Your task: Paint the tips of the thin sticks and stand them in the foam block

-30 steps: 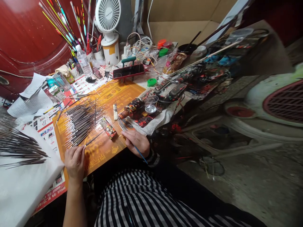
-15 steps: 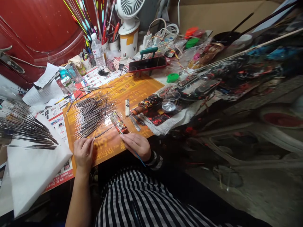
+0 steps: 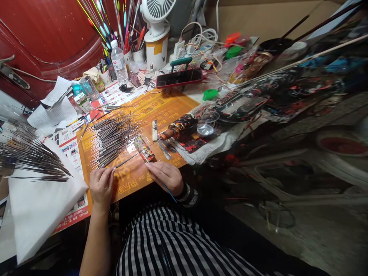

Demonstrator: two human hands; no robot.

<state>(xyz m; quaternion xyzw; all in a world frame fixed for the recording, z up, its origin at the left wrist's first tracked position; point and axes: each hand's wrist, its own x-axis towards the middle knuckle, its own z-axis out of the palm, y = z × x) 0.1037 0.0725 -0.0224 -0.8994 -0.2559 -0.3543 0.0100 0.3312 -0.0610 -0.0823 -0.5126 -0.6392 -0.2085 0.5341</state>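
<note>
My left hand [image 3: 101, 186], at the near edge of the orange sheet [image 3: 169, 109], pinches one end of a slim dark fishing float [image 3: 125, 160]. The float points right, its thin far end resting on a paint-smeared block [image 3: 143, 148]. In my right hand [image 3: 167, 177] is a slender paintbrush with a blue handle [image 3: 170, 193], held like a pen. Its tip is close to the block; I cannot make out whether it touches anything. Beyond my left hand, many similar dark floats [image 3: 110, 140] lie side by side in a row.
More dark floats [image 3: 43, 159] lie on white foam [image 3: 43, 207] at left. A phone [image 3: 179, 78] on a stand, a water bottle [image 3: 119, 63] and a fan [image 3: 158, 9] stand at the back. A paint-covered bottle [image 3: 184, 124] and small clear dish [image 3: 205, 130] are at right.
</note>
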